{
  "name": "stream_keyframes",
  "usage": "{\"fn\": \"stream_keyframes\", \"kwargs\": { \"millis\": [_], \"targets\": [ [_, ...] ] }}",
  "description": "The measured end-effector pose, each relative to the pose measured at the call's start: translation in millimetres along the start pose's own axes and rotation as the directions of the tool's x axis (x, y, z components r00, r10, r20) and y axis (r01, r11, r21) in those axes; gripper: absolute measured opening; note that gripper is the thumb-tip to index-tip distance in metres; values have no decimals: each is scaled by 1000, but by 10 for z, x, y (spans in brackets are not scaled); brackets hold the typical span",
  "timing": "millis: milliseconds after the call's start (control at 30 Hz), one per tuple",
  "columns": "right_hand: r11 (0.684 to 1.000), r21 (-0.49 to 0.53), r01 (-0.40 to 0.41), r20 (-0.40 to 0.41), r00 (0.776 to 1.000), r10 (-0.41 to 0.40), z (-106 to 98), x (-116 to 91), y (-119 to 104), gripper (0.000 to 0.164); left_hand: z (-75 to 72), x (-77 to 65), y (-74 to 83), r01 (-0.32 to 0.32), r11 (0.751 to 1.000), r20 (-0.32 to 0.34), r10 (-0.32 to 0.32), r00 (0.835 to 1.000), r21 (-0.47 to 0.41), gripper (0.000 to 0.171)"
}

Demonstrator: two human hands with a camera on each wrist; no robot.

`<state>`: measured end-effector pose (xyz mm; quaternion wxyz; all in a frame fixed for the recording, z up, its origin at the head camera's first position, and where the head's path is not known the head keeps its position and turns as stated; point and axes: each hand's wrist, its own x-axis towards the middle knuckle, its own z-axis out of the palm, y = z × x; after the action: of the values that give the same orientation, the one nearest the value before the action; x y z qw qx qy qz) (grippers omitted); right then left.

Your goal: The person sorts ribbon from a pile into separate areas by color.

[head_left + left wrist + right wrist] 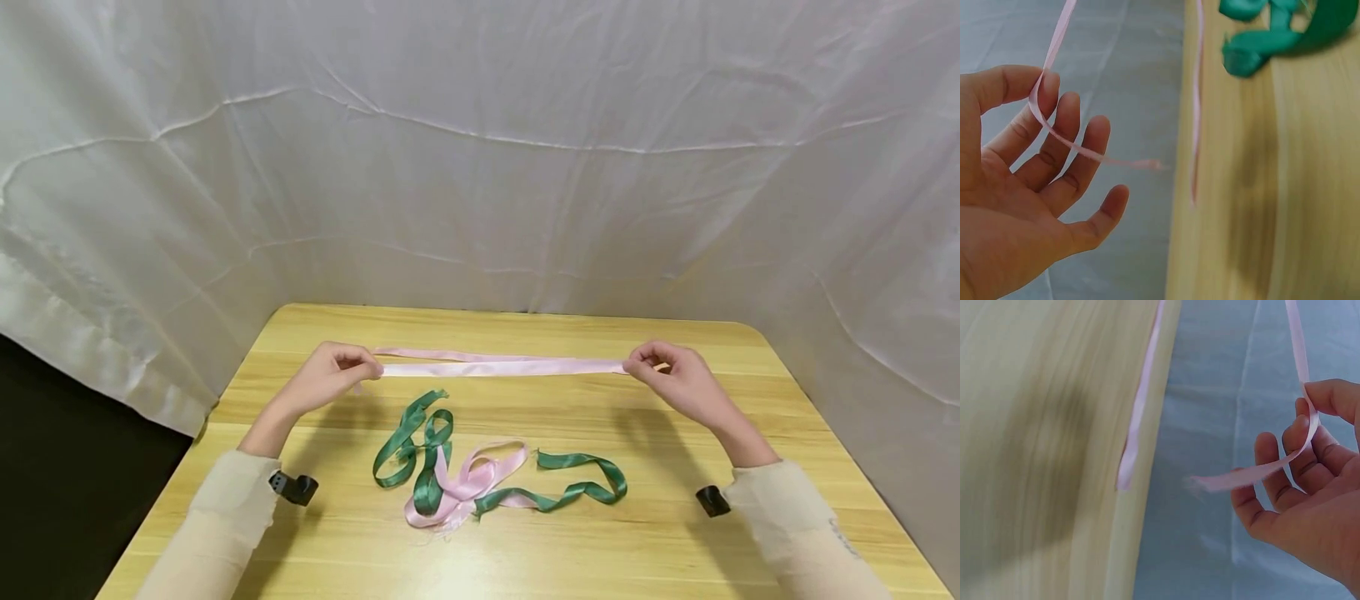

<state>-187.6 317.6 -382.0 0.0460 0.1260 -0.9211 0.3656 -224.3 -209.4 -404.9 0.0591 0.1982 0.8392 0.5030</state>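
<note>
So there's a pink satin ribbon (502, 367) pulled pretty much straight between two hands, up above the far part of a wood-grain table (772, 400). The left hand (333, 377) has one end pinched between thumb and index finger, with the other fingers spread loosely and a short tail of ribbon trailing across them. Same deal with the right hand (678, 379): thumb and index pinching, remaining fingers loosely bent, and a frayed tail running over them, which you can see best in the right wrist view.

Another pink ribbon (427, 354) lies on the table, along the far edge. Nearer the person there's a messy heap: a looped pink ribbon (480, 479) in the middle, curly green ribbon (408, 421) on the left side touching it, and a wavy green ribbon (592, 490) going off to the right. Can't really tell how many green pieces are on the left. Behind it all hangs a wrinkled whitish curtain (525, 208).
</note>
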Motion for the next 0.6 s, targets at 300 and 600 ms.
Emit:
{"fn": "stream_keyframes", "kwargs": {
  "millis": [300, 600],
  "targets": [
    [995, -41, -93, 41, 995, 95, 28, 63, 230, 25, -61, 45, -199, 106, 987, -117, -92, 989, 119, 19],
    [988, -45, -149, 43, 988, 151, 47, 123, 403, 27, -68, 123, -369, 149, 962, -182, -108, 977, 229, 17]
  ]
}}
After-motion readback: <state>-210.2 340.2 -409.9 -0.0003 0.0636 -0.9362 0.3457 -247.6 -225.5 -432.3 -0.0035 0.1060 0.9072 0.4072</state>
